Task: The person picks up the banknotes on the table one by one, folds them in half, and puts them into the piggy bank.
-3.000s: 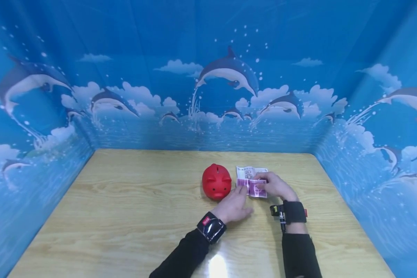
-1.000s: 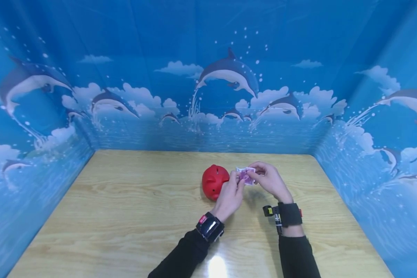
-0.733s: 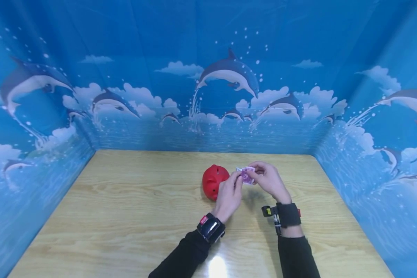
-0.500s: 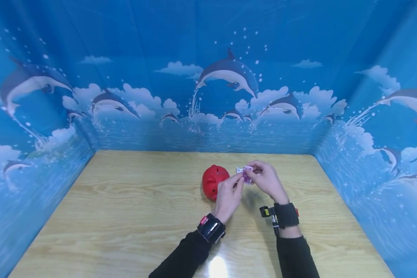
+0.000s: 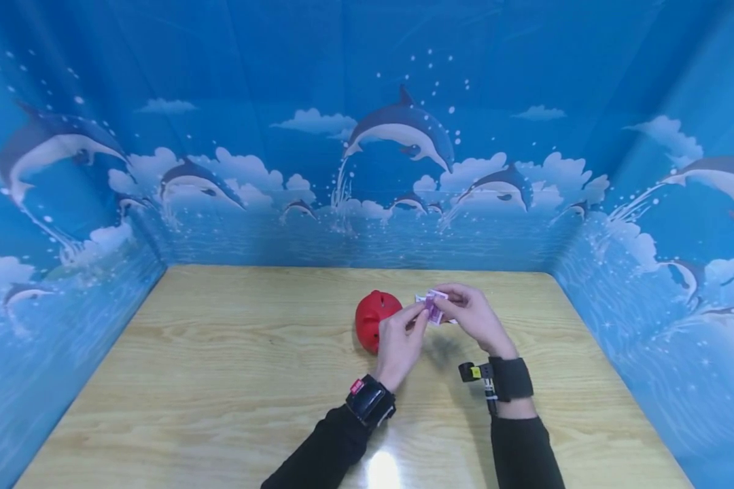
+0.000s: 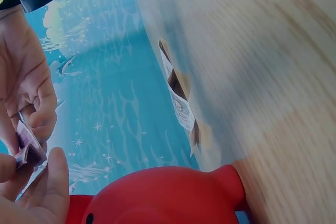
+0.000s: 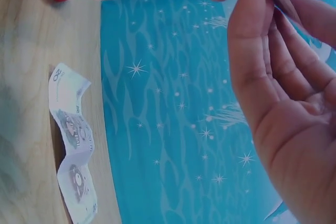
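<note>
A small folded purple banknote (image 5: 434,316) (image 6: 31,153) is pinched between the fingers and thumbs of both hands, raised over the table. My left hand (image 5: 399,346) grips its near left side, and my right hand (image 5: 478,322) holds the right side. Fingers cover much of it. Just left of the hands sits a red piggy bank (image 5: 372,319) (image 6: 157,198), its top slot showing and its front partly hidden by my left hand. A second, paler banknote (image 7: 76,140) (image 6: 181,108) stands creased in waves on the table behind the hands.
The wooden table (image 5: 251,353) ends at a blue dolphin-print backdrop (image 5: 251,170), which rises at the back and both sides. Each wrist wears a black strap with a camera (image 5: 467,371) mounted on the right one.
Three seconds ago the purple banknote lay flatter on the table under the right hand's fingers. Both hands have since lifted it and folded it smaller. The piggy bank stays in place.
</note>
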### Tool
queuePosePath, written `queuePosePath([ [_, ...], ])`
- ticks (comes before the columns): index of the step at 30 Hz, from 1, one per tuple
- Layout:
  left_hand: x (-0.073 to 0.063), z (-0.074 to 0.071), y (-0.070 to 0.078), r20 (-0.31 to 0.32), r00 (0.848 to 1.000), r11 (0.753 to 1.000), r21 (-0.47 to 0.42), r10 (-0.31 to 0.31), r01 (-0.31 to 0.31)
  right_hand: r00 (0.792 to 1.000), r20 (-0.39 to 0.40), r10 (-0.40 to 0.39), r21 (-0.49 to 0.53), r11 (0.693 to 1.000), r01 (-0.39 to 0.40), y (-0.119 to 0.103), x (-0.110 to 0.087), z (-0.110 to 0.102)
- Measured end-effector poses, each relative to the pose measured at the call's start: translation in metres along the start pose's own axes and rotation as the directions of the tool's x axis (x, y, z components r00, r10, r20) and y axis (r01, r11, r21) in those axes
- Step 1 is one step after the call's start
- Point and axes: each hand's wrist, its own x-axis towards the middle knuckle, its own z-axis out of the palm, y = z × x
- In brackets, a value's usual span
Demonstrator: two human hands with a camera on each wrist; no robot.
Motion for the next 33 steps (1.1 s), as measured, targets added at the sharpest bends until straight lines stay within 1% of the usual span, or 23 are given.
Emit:
queuePosePath([
  [6,0.0009,-0.0012,0.0008,-0.031,0.999,0.999,-0.015,-0.035,0.035,0.997,0.073,0.005,0.089,0.996,-0.012,-0.0003,-0.0033,-0.0059],
  [12,0.0012,-0.0025,0.0025,-0.029,0.997,0.998,-0.025,-0.066,0.065,0.993,0.116,0.001,0.1,0.995,-0.013,-0.0005,-0.0046,-0.0087],
  [17,0.0012,-0.003,0.0028,-0.028,0.997,0.997,-0.045,-0.07,0.068,0.992,0.128,-0.013,0.114,0.993,-0.002,0.0005,-0.0046,-0.0088],
  [22,0.0007,-0.003,0.0019,-0.027,0.999,0.998,-0.061,-0.033,0.031,0.998,0.07,-0.005,0.096,0.995,-0.002,0.0003,-0.0043,-0.0075],
  [25,0.0008,-0.003,0.0015,-0.022,1.0,0.999,-0.048,0.002,-0.003,0.999,0.035,-0.013,0.086,0.996,0.01,0.0,-0.0044,-0.0068],
  [28,0.0009,-0.0033,0.001,-0.013,0.999,0.999,-0.026,0.044,-0.044,1.0,0.015,-0.024,0.086,0.996,0.022,-0.0001,-0.0047,-0.0063],
  [30,0.0009,-0.0033,0.0,-0.008,0.997,0.996,-0.016,0.082,-0.082,1.0,0.005,-0.03,0.091,0.995,0.029,0.0,-0.0047,-0.0062],
  [33,0.0008,-0.003,-0.0009,0.002,0.992,0.992,-0.032,0.125,-0.125,0.999,-0.002,-0.038,0.116,0.993,0.038,-0.0003,-0.0044,-0.0058],
])
